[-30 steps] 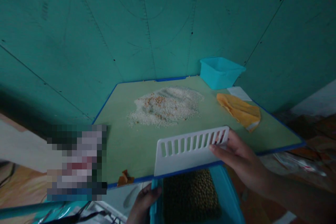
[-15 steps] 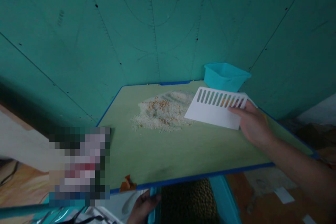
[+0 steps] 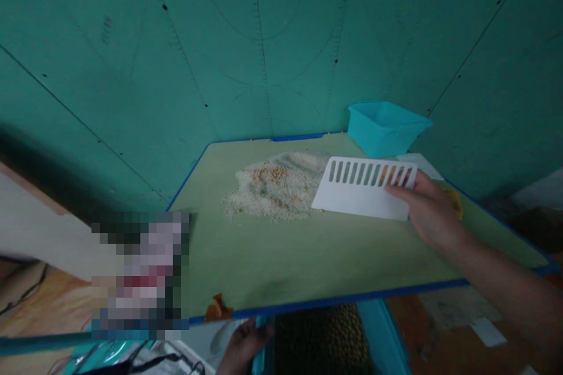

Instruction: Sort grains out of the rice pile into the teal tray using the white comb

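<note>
My right hand (image 3: 433,211) grips a white plastic scraper (image 3: 360,202) by its right end, thumb on the near face. A row of slots runs along the scraper's top, and its left end meets the right side of a spread pile of pale, rice-like grains (image 3: 281,190) mixed with small golden-brown beans. The pile lies on a green board (image 3: 308,263) edged in blue. Below the board's near edge, my left hand (image 3: 246,343) has its fingers curled at the left rim of a blue bin (image 3: 385,334). Many round brown beans (image 3: 343,334) fill that bin.
A turquoise tub (image 3: 380,137) stands at the board's back right corner, near a white sheet (image 3: 422,165) and something yellow (image 3: 455,202). A green wall (image 3: 281,70) rises behind. Brown tape (image 3: 217,307) sticks to the front edge; a pixelated item (image 3: 145,269) is at left.
The scraper has come down slightly and tilted a little, staying by the pile's right side. My left hand remains at the bin's rim. The whole view has shifted slightly.
</note>
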Demonstrator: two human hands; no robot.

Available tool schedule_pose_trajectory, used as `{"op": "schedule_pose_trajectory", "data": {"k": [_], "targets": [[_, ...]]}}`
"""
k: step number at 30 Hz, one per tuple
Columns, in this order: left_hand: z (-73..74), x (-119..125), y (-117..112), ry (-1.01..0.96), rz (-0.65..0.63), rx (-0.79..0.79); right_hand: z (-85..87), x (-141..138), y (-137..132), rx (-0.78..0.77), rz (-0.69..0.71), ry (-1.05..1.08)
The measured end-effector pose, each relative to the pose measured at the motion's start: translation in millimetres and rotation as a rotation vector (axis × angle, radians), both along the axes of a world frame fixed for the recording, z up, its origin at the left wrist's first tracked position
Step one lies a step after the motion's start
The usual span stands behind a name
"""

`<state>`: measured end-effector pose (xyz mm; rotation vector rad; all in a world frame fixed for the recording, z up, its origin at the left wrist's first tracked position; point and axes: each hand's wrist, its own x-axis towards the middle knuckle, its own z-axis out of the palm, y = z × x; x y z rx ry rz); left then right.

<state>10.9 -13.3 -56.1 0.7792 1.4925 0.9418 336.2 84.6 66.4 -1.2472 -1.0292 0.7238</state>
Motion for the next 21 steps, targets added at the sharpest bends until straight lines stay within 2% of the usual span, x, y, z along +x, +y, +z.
{"op": "schedule_pose_trajectory", "data": {"k": [6, 14, 21], "targets": [[-1.6, 10, 0, -0.029, -0.016, -0.003, -2.9, 2, -2, -0.001, 0.012, 0.019], [2.3, 8, 2, -0.074, -0.036, -0.011, -2.5, 1, -8, 0.009, 0.041, -0.022], [-1.6, 5, -1, -0.06, -0.03, -0.035, -3.2, 0, -11, -0.024, 0.016, -0.091]]}}
